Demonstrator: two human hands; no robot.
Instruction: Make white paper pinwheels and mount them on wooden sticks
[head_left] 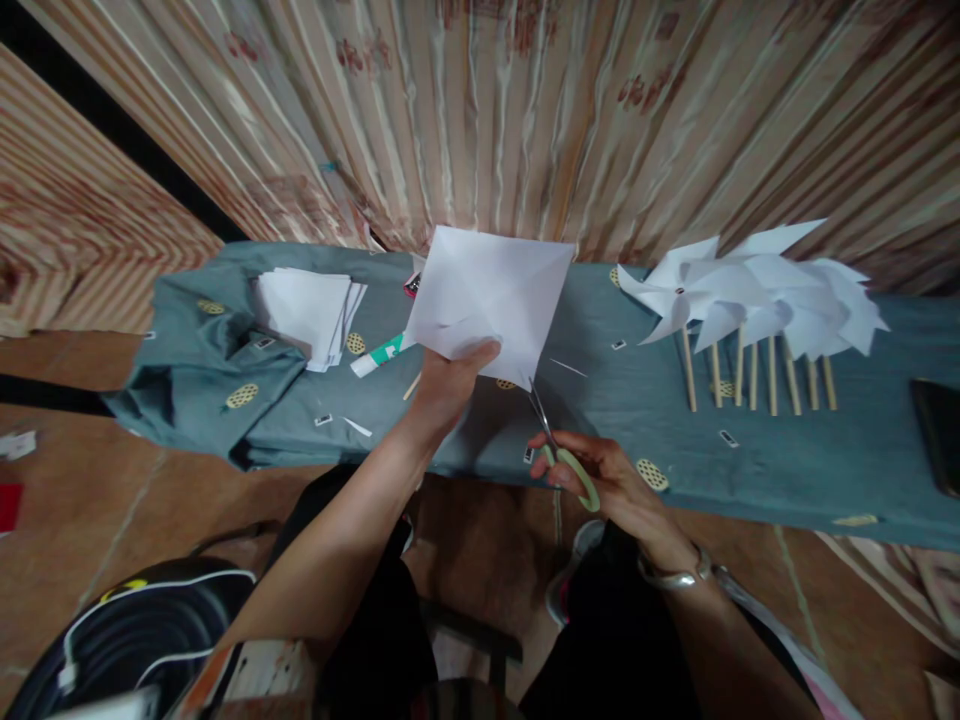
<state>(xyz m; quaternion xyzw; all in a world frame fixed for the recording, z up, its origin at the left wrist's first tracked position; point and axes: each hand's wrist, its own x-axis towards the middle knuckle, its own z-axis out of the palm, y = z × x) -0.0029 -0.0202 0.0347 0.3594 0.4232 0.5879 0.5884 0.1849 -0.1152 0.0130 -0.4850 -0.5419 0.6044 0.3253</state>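
A square sheet of white paper [495,285] with diagonal creases is raised over the cloth-covered table. My left hand [450,385] grips its lower edge, thumb on top and the other fingers hidden beneath. Close by on the right, my right hand [592,470] has its fingers in the green handles of a pair of scissors [555,440]. The scissor tips meet the paper's lower right corner; whether the blades have cut in there I cannot tell. Just left of the sheet lies a green and white glue tube [379,355], partly covered by the paper.
A stack of white paper sheets [307,310] lies on the left. Several paper pinwheels [750,290] on wooden sticks overlap at the right. A dark phone-like object [937,430] rests near the right end of the green tablecloth [637,400]. A pleated curtain [510,120] hangs behind.
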